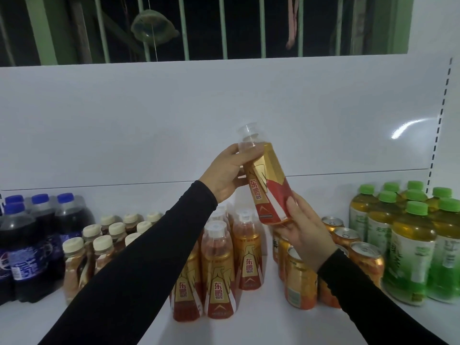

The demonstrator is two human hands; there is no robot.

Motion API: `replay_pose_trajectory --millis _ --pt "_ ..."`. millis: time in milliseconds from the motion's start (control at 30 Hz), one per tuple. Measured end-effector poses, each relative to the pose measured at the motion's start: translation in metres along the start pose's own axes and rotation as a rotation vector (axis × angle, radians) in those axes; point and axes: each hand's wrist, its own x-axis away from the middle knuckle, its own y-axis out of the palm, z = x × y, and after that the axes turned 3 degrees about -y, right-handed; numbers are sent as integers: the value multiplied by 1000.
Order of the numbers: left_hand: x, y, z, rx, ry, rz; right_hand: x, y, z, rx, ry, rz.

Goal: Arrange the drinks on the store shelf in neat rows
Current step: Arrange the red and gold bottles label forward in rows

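Note:
A gold-and-red energy drink bottle (267, 181) with a clear cap is held tilted in the air above the shelf. My left hand (227, 174) grips its neck and upper part. My right hand (305, 231) supports its base from below. Under it, more bottles of the same drink (220, 272) stand in a row on the white shelf (261, 319), partly hidden by my left sleeve.
Dark cola bottles with blue caps (29, 247) stand at far left, beige-capped brown bottles (99, 247) beside them. Orange-gold cans (301, 280) stand right of centre, green-capped tea bottles (410, 240) at far right. The white back panel (174, 115) rises behind.

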Motion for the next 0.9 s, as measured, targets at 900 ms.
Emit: replay_pose_trajectory --millis 900 --pt "-1 -6 -5 9 27 69 3 3 1 363 16 -31"
